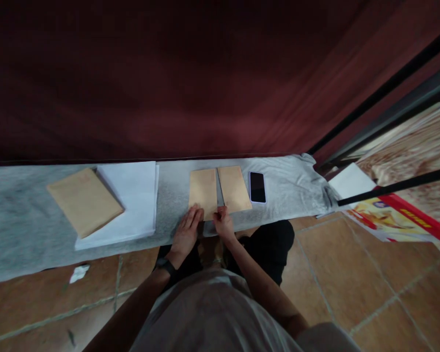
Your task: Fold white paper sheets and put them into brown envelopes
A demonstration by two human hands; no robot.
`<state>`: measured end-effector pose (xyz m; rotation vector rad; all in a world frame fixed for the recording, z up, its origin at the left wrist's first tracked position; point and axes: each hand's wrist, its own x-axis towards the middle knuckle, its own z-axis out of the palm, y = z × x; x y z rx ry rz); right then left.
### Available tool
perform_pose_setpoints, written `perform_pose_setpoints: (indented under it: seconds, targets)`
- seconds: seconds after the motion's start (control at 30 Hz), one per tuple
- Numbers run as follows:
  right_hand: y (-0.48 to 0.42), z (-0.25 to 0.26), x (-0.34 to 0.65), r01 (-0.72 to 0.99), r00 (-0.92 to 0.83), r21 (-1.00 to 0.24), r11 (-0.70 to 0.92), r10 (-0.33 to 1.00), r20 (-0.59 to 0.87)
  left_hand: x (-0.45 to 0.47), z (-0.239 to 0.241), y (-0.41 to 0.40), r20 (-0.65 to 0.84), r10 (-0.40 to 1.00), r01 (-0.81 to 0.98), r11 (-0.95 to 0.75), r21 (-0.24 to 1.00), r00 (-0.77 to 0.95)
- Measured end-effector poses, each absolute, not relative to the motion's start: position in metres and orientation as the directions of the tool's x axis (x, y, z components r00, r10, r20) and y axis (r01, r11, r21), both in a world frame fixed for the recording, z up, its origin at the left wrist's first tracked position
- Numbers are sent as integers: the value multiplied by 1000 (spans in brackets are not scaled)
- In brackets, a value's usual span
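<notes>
Two brown paper envelopes lie side by side on a grey cloth. The left envelope stands nearly straight, while the right envelope is slightly tilted. My left hand, with a dark watch on its wrist, rests its stretched fingers on the lower left corner of the left envelope. With bent fingers, my right hand grips that envelope's lower right corner; its fingertips are partly hidden. A phone with a dark screen lies just right of the envelopes.
Further left, a stack of brown envelopes overlaps white paper sheets. A dark red curtain hangs behind the grey cloth. At right are black bars and a red and yellow box. A crumpled tissue lies on the tiled floor.
</notes>
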<state>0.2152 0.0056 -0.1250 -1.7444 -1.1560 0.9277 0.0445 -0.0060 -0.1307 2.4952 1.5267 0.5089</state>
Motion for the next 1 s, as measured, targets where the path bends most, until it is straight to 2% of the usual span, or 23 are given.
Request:
perform_pose_setpoints:
  seconds: [0.2,0.43,0.67,1.0]
  targets:
    - [11,-125,224,141,356,-968,-209,923,-148,45,-132,-6,229,897,845,-436,308,379]
    - [23,-119,283,97,488,-981,-171,867,-103,41,-137,-4,219,886,848,-457,269,409]
    - [16,-124,330,182,582,-958,-221,809,-77,41,-136,-5,228,881,854,-463,238,415]
    - [11,-125,342,468,621,-839,-277,779,89,42,-132,-4,217,888,852,-453,263,405]
